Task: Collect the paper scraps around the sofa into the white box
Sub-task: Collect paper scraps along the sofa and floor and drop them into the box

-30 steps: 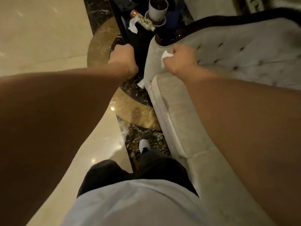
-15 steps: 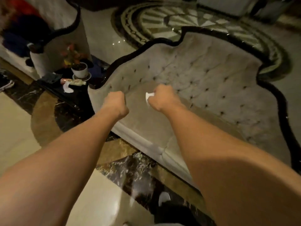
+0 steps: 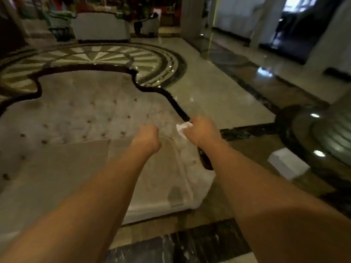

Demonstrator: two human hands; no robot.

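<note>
One paper scrap (image 3: 182, 129) is in hand so far: the right hand (image 3: 201, 132) pinches it in curled fingers, above the sofa's (image 3: 76, 120) right end. The left hand (image 3: 147, 138) is balled into a fist just beside it; whether it hides any paper I cannot tell. The white box (image 3: 287, 164) sits on the floor well off to the right, and nothing shows inside it from here. A small white fleck (image 3: 191, 99) behind the sofa may be another scrap. Judging by this, most of the job is left.
</note>
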